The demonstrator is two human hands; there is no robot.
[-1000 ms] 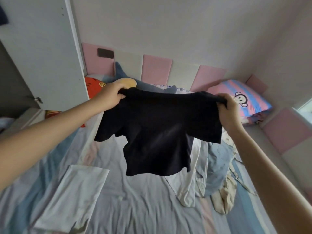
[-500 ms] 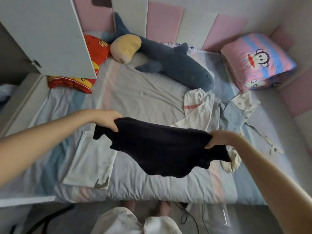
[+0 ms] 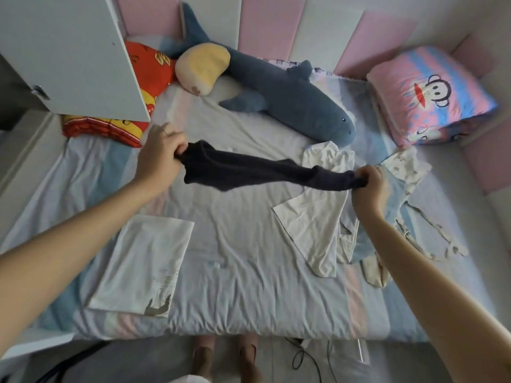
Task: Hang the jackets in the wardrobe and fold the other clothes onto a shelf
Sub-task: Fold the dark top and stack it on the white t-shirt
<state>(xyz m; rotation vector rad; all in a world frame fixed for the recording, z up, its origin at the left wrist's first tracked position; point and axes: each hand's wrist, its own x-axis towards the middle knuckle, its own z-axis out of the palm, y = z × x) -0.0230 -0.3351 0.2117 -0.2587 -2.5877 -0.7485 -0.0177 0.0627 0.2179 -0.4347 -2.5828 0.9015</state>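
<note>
A: From the near edge: the person's feet (image 3: 203, 355) stand at the side of the bed (image 3: 249, 294); a folded white garment (image 3: 146, 261) lies flat on the sheet by the left forearm.

B: Further in, here's the action. The left hand (image 3: 161, 153) has its fingers curled tight round one end of the dark T-shirt (image 3: 249, 170); the right hand (image 3: 370, 183) is bunched round the other. The shirt is strung between them over the mattress, rumpled, not spread; whether it touches the sheet I cannot tell.

A: That's my worry; gathered like that, I reckon it lands twisted, and any fold comes out lumpy.

B: Look by the right wrist, too. A loose white shirt (image 3: 312, 225) and a pale blue piece (image 3: 398, 197) lie right there; set down too far right, the dark one overlaps them and drags the heap along.

A: Beyond, the plush shark (image 3: 290, 98) sprawls across the head of the bed; the monkey pillow (image 3: 431, 92) sits in the far corner.

B: And the wardrobe door (image 3: 69, 51) hangs open at far left, over the red cushion (image 3: 143, 67); a swung elbow could clip it.
</note>
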